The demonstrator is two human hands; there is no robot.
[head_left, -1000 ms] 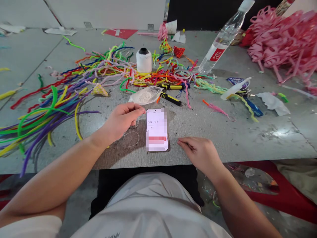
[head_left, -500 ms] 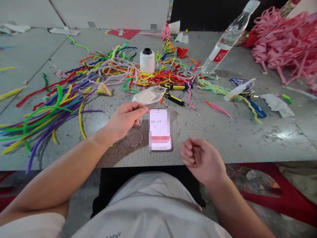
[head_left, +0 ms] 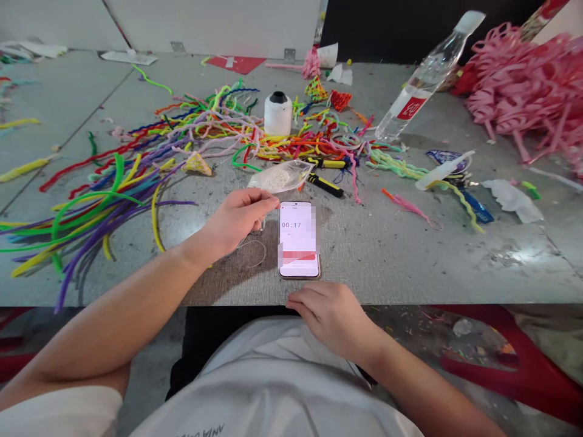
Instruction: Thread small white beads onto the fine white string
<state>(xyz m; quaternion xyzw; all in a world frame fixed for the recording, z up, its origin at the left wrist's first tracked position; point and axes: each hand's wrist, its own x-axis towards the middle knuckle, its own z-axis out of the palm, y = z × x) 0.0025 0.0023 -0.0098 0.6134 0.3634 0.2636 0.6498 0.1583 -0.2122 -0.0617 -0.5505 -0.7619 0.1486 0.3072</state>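
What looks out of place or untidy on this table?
The clear water bottle leans steeply instead of standing upright; what props it is unclear. Colourful pipe cleaners sprawl loose across the grey table. The phone lies flat near the edge, beside the left hand.

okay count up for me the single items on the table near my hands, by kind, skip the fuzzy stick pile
Phone: 1
Clear bag of white bits: 1
White thread spool: 1
Plastic water bottle: 1
Yellow-and-black tools: 2
Thin thread loop, pinched by the left hand: 1
Total: 7
The right hand holds nothing.
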